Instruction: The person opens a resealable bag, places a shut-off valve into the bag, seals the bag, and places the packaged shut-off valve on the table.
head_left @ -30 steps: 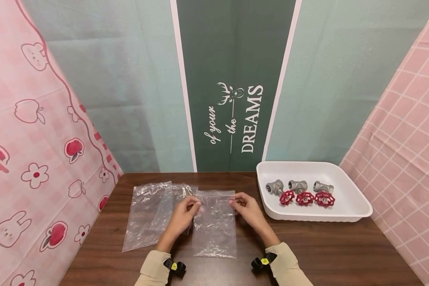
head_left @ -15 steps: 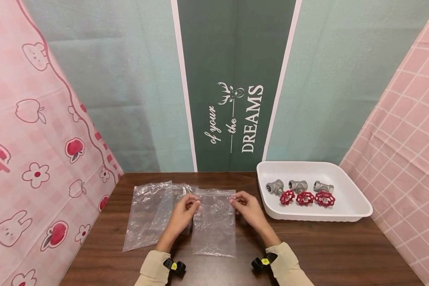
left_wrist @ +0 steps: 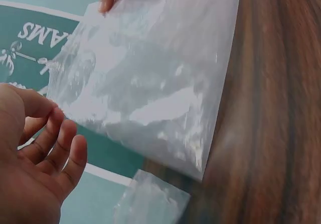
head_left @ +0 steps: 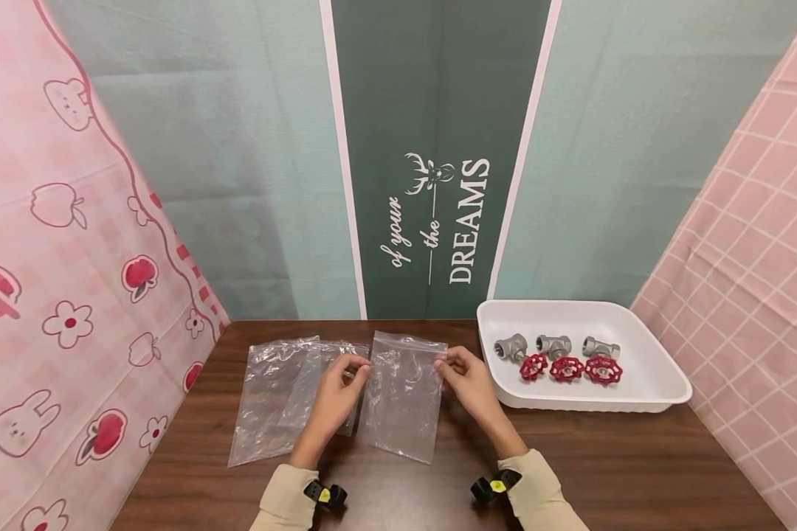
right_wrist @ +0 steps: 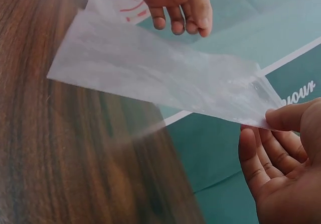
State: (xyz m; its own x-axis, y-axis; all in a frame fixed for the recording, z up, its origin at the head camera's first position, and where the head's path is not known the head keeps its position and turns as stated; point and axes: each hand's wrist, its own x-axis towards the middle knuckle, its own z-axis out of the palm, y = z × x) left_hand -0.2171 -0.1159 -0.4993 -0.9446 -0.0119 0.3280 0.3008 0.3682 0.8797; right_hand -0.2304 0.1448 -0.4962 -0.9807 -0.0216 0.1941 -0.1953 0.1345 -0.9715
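Observation:
A clear zip-top plastic bag (head_left: 405, 398) hangs tilted between the hands, its zip edge toward the back. My right hand (head_left: 470, 380) pinches its right edge near the zip, thumb (right_wrist: 288, 117) on top. My left hand (head_left: 337, 391) is beside the bag's left edge, thumb and index finger close together, other fingers loosely bent. In the right wrist view a gap shows between the left fingertips (right_wrist: 203, 30) and the bag. More clear bags (head_left: 272, 398) lie overlapping on the table to the left.
At the right on the brown wooden table (head_left: 611, 472) stands a white tray (head_left: 651, 391). In it lie three metal valves with red handwheels (head_left: 566, 369). Patterned cloths hang at the back and both sides.
The bag has moved up and to the right with my right hand and now slants. Its top left corner has moved farther from my left fingertips, which have barely moved.

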